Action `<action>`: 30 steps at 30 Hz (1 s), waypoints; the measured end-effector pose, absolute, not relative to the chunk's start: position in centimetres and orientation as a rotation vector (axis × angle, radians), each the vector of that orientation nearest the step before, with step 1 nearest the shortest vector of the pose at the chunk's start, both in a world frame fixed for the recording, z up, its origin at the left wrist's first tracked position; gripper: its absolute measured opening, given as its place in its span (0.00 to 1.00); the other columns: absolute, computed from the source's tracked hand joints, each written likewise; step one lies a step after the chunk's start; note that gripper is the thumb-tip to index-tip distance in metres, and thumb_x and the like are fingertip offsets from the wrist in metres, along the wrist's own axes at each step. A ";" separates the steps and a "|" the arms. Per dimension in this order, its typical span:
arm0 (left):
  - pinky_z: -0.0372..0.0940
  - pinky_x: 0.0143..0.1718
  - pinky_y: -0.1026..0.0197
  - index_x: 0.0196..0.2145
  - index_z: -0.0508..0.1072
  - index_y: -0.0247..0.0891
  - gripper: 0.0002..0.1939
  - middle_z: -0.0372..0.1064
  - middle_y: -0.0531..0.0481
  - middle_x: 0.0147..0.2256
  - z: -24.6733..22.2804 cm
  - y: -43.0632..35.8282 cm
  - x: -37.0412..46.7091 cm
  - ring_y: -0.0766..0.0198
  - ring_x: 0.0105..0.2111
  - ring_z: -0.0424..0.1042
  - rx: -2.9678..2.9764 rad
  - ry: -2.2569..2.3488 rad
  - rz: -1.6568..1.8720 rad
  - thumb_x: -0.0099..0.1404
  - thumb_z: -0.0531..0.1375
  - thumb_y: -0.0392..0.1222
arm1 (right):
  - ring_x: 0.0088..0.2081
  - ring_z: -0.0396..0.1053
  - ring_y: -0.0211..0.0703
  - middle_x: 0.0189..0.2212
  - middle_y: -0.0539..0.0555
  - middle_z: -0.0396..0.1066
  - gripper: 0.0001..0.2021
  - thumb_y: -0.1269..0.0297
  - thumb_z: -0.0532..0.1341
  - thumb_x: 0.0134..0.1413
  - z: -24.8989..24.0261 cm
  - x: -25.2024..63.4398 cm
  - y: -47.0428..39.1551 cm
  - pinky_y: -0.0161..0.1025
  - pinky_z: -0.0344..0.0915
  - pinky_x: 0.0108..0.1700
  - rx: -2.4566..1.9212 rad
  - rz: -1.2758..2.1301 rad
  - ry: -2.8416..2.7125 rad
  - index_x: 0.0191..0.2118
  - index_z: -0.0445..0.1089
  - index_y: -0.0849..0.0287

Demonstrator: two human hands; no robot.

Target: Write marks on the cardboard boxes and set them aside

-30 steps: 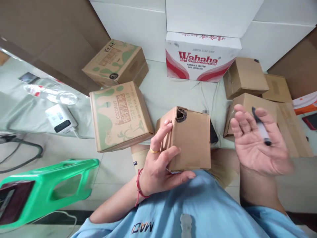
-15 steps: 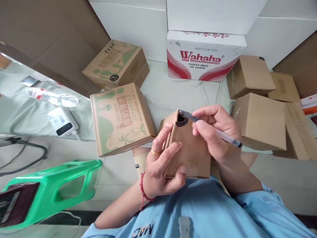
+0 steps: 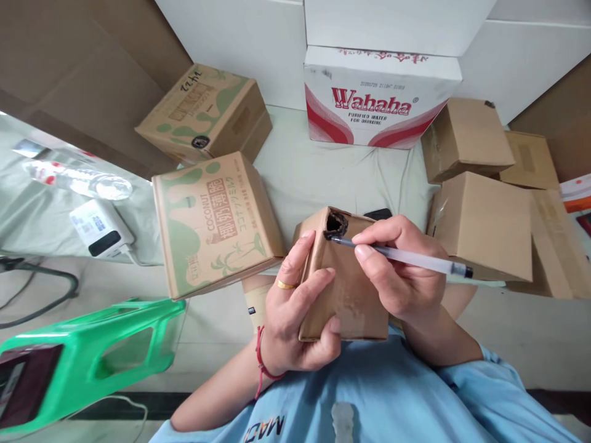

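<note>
My left hand [image 3: 302, 307], with a gold ring and a red cord at the wrist, grips a small brown cardboard box [image 3: 355, 295] in front of my body. A ragged hole [image 3: 335, 225] with blackened edges shows at the box's far upper corner. Pinched in my right hand [image 3: 399, 267] is a pen [image 3: 415, 258] with a clear barrel and a dark end cap. Its tip touches the box at the near, left edge of the hole.
Two printed coconut cartons [image 3: 217, 221] stand at left, a white Wahaha box [image 3: 383, 101] behind, several plain boxes [image 3: 489, 224] at right. A dark object [image 3: 378, 214] lies behind my right hand. Farther left are a power bank [image 3: 101, 229], a bottle [image 3: 78, 178] and a green stool [image 3: 92, 357].
The pen tip has moved from the hole's far edge to its near edge, and the pen lies flatter. The dark object behind my right hand has come into view. The view has shifted slightly.
</note>
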State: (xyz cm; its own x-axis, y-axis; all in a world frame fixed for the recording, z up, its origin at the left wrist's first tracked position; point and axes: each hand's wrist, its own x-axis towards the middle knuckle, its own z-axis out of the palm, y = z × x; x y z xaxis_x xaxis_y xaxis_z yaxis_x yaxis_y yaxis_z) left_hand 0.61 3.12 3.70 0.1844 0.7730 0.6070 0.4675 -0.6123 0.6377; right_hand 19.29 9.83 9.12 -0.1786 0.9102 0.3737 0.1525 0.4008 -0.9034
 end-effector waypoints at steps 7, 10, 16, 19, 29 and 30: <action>0.69 0.67 0.27 0.68 0.68 0.39 0.32 0.49 0.31 0.79 3.9 3.0 0.7 0.30 0.76 0.59 2.154 1.184 1.372 0.68 0.62 0.41 | 0.20 0.57 0.33 0.21 0.44 0.65 0.06 0.66 0.63 0.68 9.1 19.3 9.3 0.35 0.57 0.24 -1.066 0.807 -1.530 0.37 0.75 0.54; 0.69 0.67 0.28 0.67 0.69 0.37 0.31 0.50 0.30 0.79 4.0 3.1 0.9 0.30 0.75 0.59 2.158 1.184 1.378 0.67 0.63 0.40 | 0.21 0.58 0.34 0.21 0.44 0.65 0.06 0.65 0.64 0.68 9.0 19.3 9.2 0.35 0.56 0.24 -1.138 0.755 -1.502 0.36 0.75 0.54; 0.71 0.65 0.29 0.66 0.69 0.35 0.31 0.51 0.27 0.78 4.1 3.1 0.8 0.30 0.75 0.60 2.202 1.176 1.389 0.65 0.63 0.38 | 0.24 0.64 0.35 0.23 0.44 0.67 0.04 0.65 0.65 0.69 8.2 19.3 9.3 0.34 0.61 0.27 -1.136 0.664 -1.426 0.40 0.77 0.54; 0.70 0.66 0.29 0.65 0.70 0.34 0.31 0.51 0.27 0.78 4.0 3.2 0.8 0.30 0.75 0.60 2.201 1.167 1.404 0.65 0.62 0.38 | 0.27 0.70 0.36 0.25 0.45 0.70 0.03 0.64 0.66 0.70 8.3 19.3 9.5 0.34 0.66 0.30 -1.116 0.687 -1.492 0.44 0.78 0.54; 0.70 0.67 0.31 0.65 0.70 0.35 0.30 0.51 0.30 0.78 3.8 3.3 1.1 0.33 0.75 0.60 2.200 1.187 1.452 0.66 0.61 0.38 | 0.22 0.59 0.31 0.22 0.42 0.65 0.03 0.68 0.64 0.68 8.9 18.9 9.8 0.31 0.60 0.26 -1.148 0.588 -1.545 0.40 0.75 0.56; 0.70 0.67 0.31 0.65 0.70 0.34 0.30 0.51 0.29 0.78 3.8 3.2 1.1 0.33 0.75 0.60 2.203 1.190 1.450 0.66 0.61 0.37 | 0.22 0.59 0.32 0.22 0.42 0.64 0.03 0.68 0.64 0.67 8.8 19.0 9.8 0.31 0.59 0.26 -1.153 0.581 -1.542 0.39 0.75 0.56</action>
